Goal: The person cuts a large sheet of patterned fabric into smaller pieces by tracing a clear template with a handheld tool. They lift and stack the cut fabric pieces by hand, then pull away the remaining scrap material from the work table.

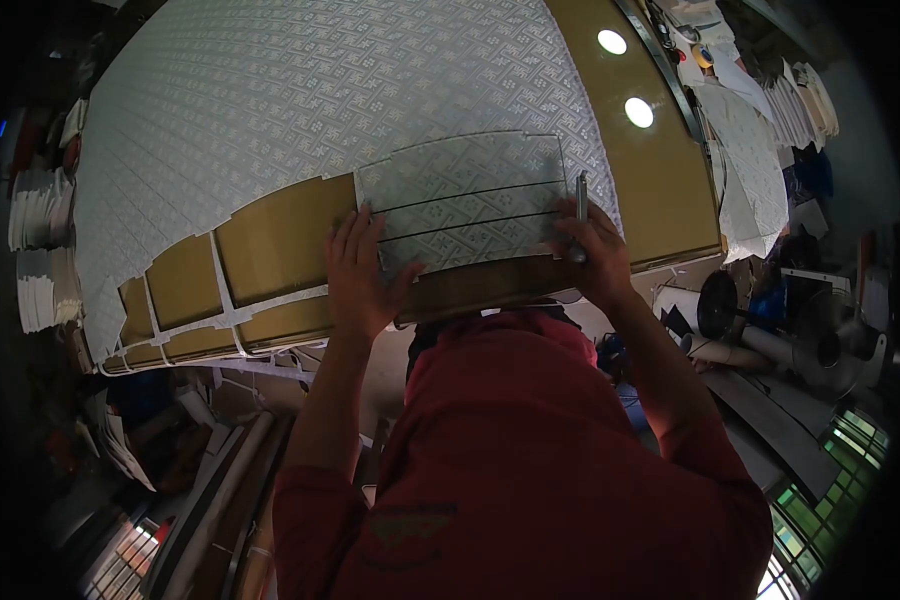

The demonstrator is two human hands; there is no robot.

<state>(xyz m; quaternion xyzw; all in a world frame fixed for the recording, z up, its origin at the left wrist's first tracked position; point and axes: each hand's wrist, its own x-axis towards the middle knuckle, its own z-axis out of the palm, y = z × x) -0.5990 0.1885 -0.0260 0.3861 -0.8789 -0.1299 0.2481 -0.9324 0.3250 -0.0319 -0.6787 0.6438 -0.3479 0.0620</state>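
My left hand (pixel 365 272) lies with fingers spread at the left edge of a clear template (pixel 465 170), which has two dark lines across it. The template rests on pale, silvery patterned fabric (pixel 340 90), and the pattern shows through it. At the template's right edge, my right hand (pixel 598 255) holds a slim silver, pen-like tool (pixel 582 195) upright; its exact kind is hard to make out. Left of my left hand, pieces have been cut from the fabric's near edge, leaving narrow strips (pixel 220 275) between the gaps.
The fabric lies on a brown table (pixel 660 190) with its front edge before me. A long metal straightedge (pixel 665 70) and fabric scraps (pixel 750 170) sit along the right side. Stacks of cut pieces (pixel 45 215) stand at the far left. A fan (pixel 830 345) is at the lower right.
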